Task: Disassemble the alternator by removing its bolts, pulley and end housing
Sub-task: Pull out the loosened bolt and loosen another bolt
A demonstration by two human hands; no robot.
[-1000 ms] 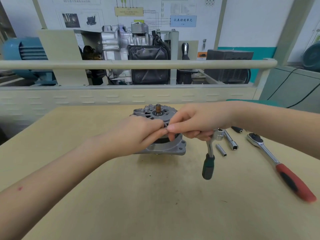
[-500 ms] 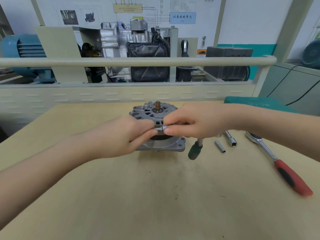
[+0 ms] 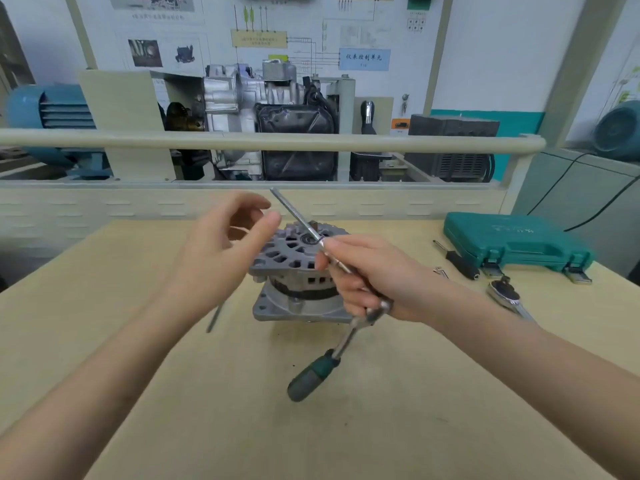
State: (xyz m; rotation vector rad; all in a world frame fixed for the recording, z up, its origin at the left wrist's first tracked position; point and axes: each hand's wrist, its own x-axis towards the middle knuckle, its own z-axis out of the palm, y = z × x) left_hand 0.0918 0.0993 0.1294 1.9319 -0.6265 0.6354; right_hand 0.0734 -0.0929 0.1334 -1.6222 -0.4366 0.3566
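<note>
Right hand is pinching a long thin bolt plus the ratchet; left hand is hovering with fingers loose. Alternator at 12 o'clock is probably heavy, so I'm grabbing its base.

one alternator, two ratchets, two bolts, one toolcase

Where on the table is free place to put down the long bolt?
Bare table lies left of the alternator, beyond a bolt, and along the near edge. It is crowded on the right: ratchet and case.
</note>
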